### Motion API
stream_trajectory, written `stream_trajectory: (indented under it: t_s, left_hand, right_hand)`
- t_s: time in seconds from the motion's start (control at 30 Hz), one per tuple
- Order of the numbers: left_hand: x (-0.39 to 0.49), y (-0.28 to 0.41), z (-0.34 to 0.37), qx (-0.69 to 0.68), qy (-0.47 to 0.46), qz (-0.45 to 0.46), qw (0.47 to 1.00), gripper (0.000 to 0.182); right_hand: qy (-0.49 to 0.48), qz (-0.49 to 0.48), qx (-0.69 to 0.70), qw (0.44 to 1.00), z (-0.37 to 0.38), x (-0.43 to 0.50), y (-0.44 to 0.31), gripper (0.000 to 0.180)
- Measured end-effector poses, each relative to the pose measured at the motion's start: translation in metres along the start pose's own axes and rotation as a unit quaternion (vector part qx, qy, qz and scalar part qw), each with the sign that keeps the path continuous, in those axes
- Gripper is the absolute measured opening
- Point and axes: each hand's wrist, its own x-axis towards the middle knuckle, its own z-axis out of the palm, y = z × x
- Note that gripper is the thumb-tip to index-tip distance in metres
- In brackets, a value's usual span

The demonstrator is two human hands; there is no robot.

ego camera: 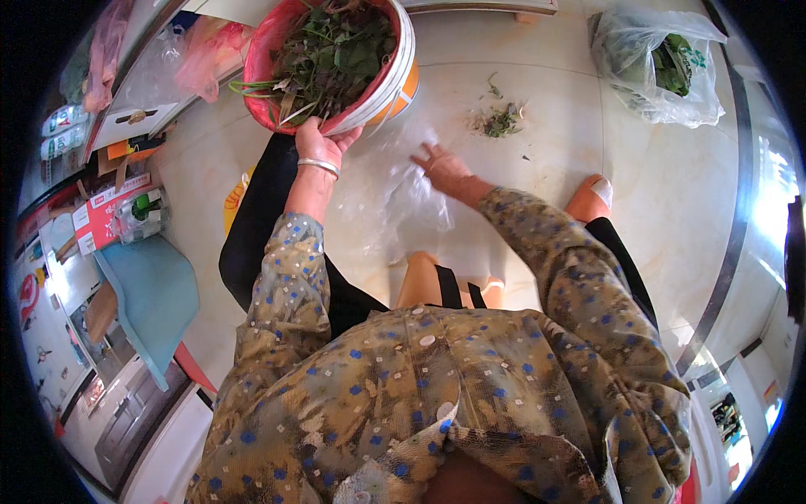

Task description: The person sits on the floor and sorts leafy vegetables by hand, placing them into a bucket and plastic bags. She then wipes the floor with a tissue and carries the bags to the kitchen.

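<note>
My left hand point(321, 146) grips the near rim of a white plastic bucket point(403, 47) with a red lining, and a silver bangle circles that wrist. Leafy green stems point(340, 50) heap up inside the bucket, which leans towards me. Part of an orange surface point(401, 94) shows behind its wall. Over the floor between my knees, my right hand point(444, 169) reaches inward with its fingers apart, slightly blurred. Beside those fingers is a crumpled clear plastic bag point(412, 198); I see no grip on it.
A small pile of leaf scraps point(502, 121) lies on the tiled floor point(554, 75). At the upper right sits a translucent plastic bag point(630, 69) with green leaves. On the left are a light-blue plastic chair point(151, 296), a red-and-white carton point(104, 214) and a drawer cabinet point(119, 129).
</note>
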Motion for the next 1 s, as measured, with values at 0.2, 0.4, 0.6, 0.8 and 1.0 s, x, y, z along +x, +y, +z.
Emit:
stream_trajectory:
  t_s: [0.2, 0.4, 0.6, 0.8, 1.0]
  left_hand:
    - [-0.004, -0.002, -0.003, -0.003, 0.029, 0.000, 1.000, 0.039]
    - [-0.002, -0.003, -0.004, 0.008, 0.023, 0.011, 1.000, 0.046]
    - [-0.005, -0.001, -0.001, 0.012, 0.030, 0.007, 0.999, 0.045]
    - [-0.007, 0.000, -0.003, 0.014, 0.031, 0.005, 0.999, 0.045]
    - [-0.005, -0.001, 0.000, 0.009, 0.028, 0.005, 1.000, 0.039]
  right_hand:
    - [0.166, 0.006, 0.102, 0.981, -0.021, -0.031, 0.025, 0.060]
    - [0.038, 0.362, 0.147, 0.920, -0.079, -0.066, 0.154, 0.096]
    - [0.079, 0.243, 0.071, 0.964, -0.046, -0.043, 0.132, 0.068]
    - [0.103, 0.206, 0.070, 0.971, -0.016, -0.036, 0.134, 0.023]
    - [0.116, 0.324, 0.170, 0.923, -0.038, -0.040, 0.145, 0.021]
